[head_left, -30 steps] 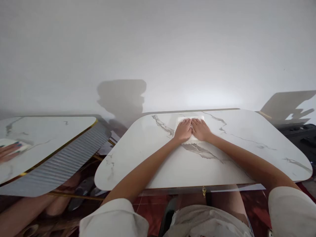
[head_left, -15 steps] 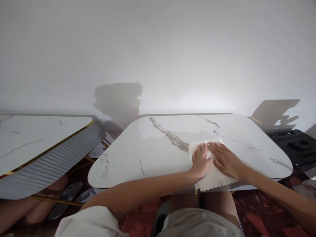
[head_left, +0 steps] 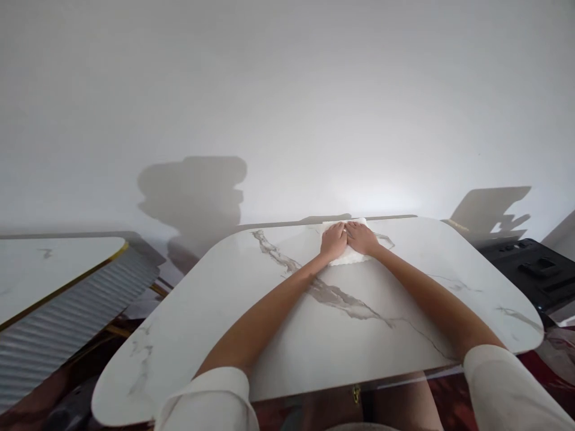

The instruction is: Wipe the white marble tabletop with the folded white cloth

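A white cloth (head_left: 353, 257) with a scalloped edge lies on the marble-patterned tabletop (head_left: 215, 311), close to its far edge. My left hand (head_left: 335, 240) presses down on the cloth's left part with its fingers laid flat. Beside it, touching near the fingertips, my right hand (head_left: 360, 237) rests flat on the same cloth, palm down. Both arms reach forward across the tabletop. Much of the cloth is covered by the two hands.
At the left stands a second marble-patterned table (head_left: 54, 260) with a gold edge and ribbed side. A black case-like object (head_left: 530, 269) sits at the right. Behind the tabletop rises a pale wall (head_left: 287, 108) with shadows on it.
Both hands and the cloth have slid forward and a little left, from the tabletop's near side to its far edge. My view has also shifted closer over the table.
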Tool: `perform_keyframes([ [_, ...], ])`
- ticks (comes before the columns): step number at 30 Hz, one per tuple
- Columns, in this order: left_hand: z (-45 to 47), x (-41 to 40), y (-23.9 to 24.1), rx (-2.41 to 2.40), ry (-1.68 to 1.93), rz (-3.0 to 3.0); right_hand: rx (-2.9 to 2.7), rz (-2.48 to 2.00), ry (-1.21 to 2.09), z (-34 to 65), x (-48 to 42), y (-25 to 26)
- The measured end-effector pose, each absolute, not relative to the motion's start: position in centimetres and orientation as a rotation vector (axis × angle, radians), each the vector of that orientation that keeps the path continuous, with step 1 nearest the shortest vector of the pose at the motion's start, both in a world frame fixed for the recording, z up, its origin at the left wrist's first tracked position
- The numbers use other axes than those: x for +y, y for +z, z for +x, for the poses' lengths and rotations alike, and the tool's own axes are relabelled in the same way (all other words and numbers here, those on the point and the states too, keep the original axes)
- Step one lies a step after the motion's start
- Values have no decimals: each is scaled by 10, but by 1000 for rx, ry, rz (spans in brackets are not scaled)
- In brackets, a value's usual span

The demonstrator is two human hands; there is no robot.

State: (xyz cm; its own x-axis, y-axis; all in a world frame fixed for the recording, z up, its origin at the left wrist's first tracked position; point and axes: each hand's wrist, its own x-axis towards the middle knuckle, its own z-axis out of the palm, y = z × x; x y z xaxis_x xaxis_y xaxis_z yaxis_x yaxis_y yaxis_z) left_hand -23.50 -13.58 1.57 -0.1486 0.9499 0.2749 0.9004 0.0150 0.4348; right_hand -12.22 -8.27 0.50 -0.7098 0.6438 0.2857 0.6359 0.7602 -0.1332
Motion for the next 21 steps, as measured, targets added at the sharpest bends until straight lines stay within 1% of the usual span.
perform_keyframes([
  [5, -255, -93, 10, 2273, 776, 2053, -2624, -1003, 66, -147, -38, 7],
  [10, -239, -70, 9, 2379, 699, 2041, -2581, -980, 166, -131, -14, 4],
  [14, -219, -68, 8, 2350, 706, 2103, -2563, -1003, 173, -109, -10, 3],
  [21, -199, -85, 7, 2196, 798, 2219, -2547, -1066, 10, -88, -35, 2],
])
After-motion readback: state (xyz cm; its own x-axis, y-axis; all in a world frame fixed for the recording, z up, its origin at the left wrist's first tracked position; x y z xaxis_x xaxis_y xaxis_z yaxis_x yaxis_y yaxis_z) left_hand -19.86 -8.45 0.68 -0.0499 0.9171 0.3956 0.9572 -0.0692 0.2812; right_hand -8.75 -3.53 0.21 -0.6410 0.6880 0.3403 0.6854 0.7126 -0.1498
